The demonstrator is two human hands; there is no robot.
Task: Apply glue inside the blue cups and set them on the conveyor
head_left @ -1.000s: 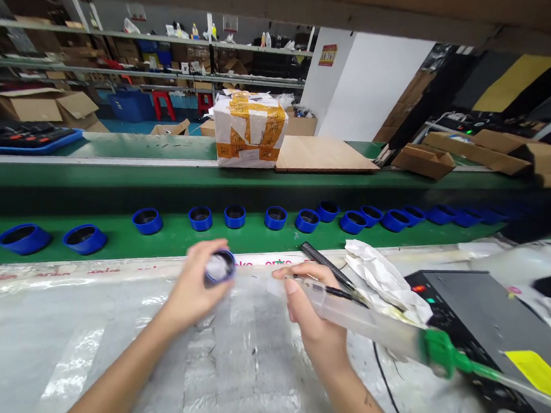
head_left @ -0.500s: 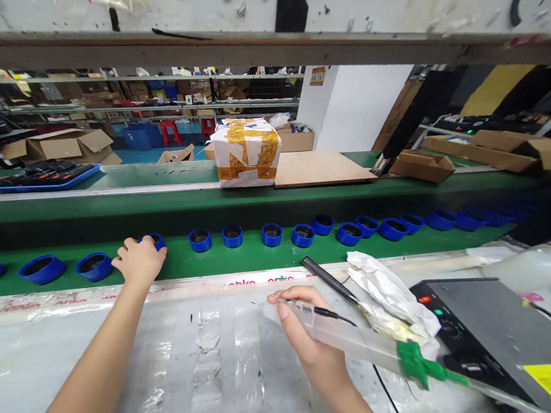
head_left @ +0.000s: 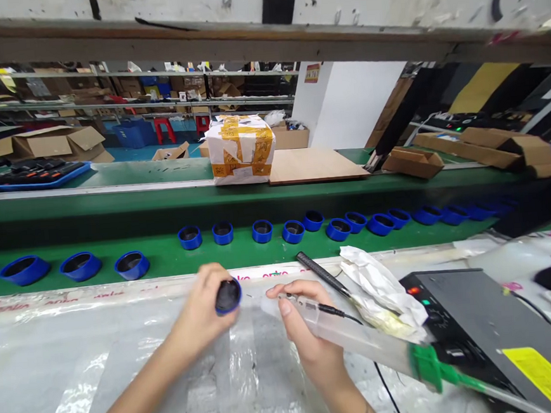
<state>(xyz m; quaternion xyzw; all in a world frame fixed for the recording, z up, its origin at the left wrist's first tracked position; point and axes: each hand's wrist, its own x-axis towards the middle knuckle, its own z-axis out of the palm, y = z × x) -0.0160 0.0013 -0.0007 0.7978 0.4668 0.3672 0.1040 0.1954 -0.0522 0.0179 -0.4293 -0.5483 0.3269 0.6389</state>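
My left hand [head_left: 207, 307] grips a round blue cup with a black inside [head_left: 228, 295], tilted toward the right above the plastic-covered bench. Closed around a translucent dispensing syringe [head_left: 362, 339] is my right hand [head_left: 311, 324]. The syringe has a green collar and air hose [head_left: 431, 366] at its rear, and its pale tip points left at the cup, a small gap away. A thin black cable runs from a small switch under my fingers. More blue cups [head_left: 262, 232] stand in a line on the green belt [head_left: 241, 255] beyond my hands.
Right of my right hand sits a grey control box [head_left: 504, 322] with lit red and green lights. Crumpled white tissue [head_left: 382, 287] and a black-handled tool [head_left: 321, 273] lie beside it. A taped carton [head_left: 241, 149] stands on the ledge behind. A shelf beam [head_left: 196, 41] crosses overhead.
My left hand has taken a blue cup off the belt and brought it right and nearer, close to the syringe tip. My right hand stays nearly still. The view has shifted slightly.
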